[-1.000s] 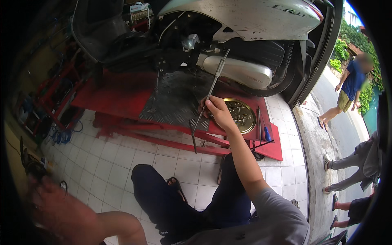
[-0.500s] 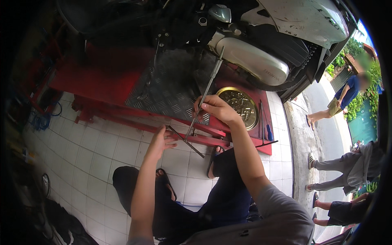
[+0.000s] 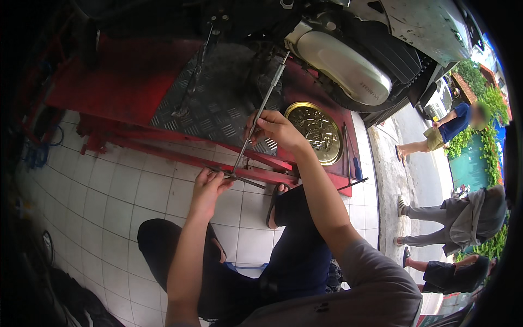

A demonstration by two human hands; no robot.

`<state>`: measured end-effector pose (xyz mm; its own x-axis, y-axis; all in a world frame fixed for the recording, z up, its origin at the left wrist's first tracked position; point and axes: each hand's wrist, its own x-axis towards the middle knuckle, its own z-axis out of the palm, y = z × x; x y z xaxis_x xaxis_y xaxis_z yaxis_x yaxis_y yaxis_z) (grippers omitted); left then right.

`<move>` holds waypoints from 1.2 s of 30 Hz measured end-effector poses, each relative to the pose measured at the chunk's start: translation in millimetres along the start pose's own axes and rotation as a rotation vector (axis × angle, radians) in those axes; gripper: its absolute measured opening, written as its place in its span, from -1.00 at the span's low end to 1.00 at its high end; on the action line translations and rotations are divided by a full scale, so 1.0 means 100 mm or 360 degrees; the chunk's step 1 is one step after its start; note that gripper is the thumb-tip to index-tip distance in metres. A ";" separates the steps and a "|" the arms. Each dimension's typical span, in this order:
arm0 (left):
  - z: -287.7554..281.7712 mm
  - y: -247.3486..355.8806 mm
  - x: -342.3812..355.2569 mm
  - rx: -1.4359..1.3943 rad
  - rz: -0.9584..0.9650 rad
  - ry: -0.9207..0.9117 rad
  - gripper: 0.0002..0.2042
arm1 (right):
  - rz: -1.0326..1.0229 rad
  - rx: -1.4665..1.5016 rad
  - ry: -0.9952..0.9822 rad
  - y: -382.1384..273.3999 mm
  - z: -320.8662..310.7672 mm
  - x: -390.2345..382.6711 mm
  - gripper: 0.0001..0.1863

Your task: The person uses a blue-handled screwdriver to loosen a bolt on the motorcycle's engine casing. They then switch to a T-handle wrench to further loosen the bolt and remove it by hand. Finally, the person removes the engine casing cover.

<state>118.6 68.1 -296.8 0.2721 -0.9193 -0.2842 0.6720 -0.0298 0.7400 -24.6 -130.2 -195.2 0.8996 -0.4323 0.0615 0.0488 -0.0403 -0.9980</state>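
A long metal T-handle wrench [image 3: 267,98] slants across the middle, its thick socket end up by the scooter's silver engine cover [image 3: 343,62]. My right hand [image 3: 280,131] is closed round the middle of its shaft. Down at the crossbar, my left hand [image 3: 205,191] pinches the bar close to where it joins the shaft. The socket end shows free, apart from any bolt as far as I can see.
The scooter stands on a red lift platform [image 3: 120,82] with a patterned metal plate. A round gold tray [image 3: 339,143] holds small metal parts. Beside it lie a blue-handled screwdriver [image 3: 357,169] and another T-handle tool [image 3: 348,186]. Several people [image 3: 460,125] are outside at right.
My left hand has gone from spread fingers beside the crossbar to gripping it. The wrench and my right hand have shifted slightly left in the picture; the view has moved too.
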 end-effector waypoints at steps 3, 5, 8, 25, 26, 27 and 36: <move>0.07 0.00 0.00 0.0065 0.0091 -0.0016 -0.93 | 0.0025 0.0029 0.0138 -0.02 -0.02 0.04 -0.72; 0.16 0.02 -0.01 0.0026 0.0148 -0.0047 -0.92 | 0.0019 0.0044 0.0189 -0.03 -0.06 0.09 -0.72; 0.24 0.02 -0.01 -0.0026 0.0209 -0.0089 -0.90 | -0.0009 0.0140 0.0288 -0.07 -0.07 0.13 -0.73; 0.54 0.10 0.00 -0.0076 0.0386 -0.0092 -0.94 | -0.0142 0.0316 0.0320 -0.10 -0.26 0.22 -0.73; 0.53 0.09 0.00 -0.0077 0.0396 -0.0092 -0.94 | -0.0145 0.0320 0.0310 -0.10 -0.26 0.22 -0.73; 0.53 0.09 0.01 -0.0079 0.0400 -0.0087 -0.93 | -0.0143 0.0320 0.0313 -0.10 -0.26 0.23 -0.73; 0.55 0.12 -0.01 -0.0060 0.0406 -0.0069 -0.92 | -0.0156 0.0340 0.0295 -0.10 -0.26 0.23 -0.74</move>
<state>88.8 47.6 -254.1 0.4068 -0.9112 -0.0646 0.6108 0.2188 0.7610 -16.3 -163.3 -183.8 0.7925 -0.5935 0.1401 0.2397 0.0919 -0.9665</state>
